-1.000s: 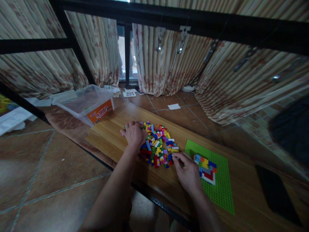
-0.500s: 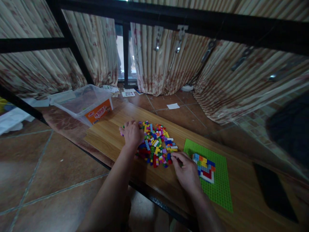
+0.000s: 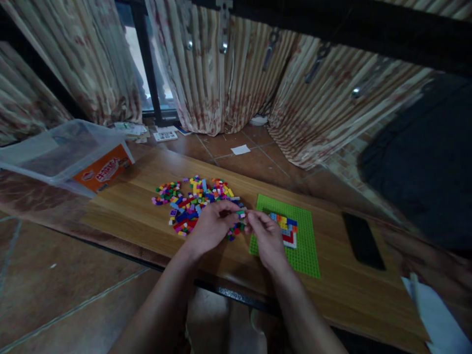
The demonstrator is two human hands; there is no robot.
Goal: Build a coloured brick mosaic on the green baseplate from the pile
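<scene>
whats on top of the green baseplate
A patch of blue, yellow, orange, red and white bricks. The right hand covers part of the baseplate, so anything there cannot be seen.

And here's the wooden tbl (image 3: 132,206), long one, folks: multicolour bricks (image 3: 189,202) strewn L of ctr, green baseplate (image 3: 304,246) flat nr them on the R, then a dk flat slab (image 3: 363,241) twd the R end, apart from the plate!

I log striped curtains (image 3: 206,73) on both sides of a narrow window (image 3: 137,56); one printed card (image 3: 165,136), one white sheet (image 3: 240,149), both on brown floor tiles (image 3: 66,285); one flat black slab (image 3: 363,240), on the wooden table (image 3: 147,172); one dark bulky form (image 3: 424,167), far right, unidentified.
</scene>
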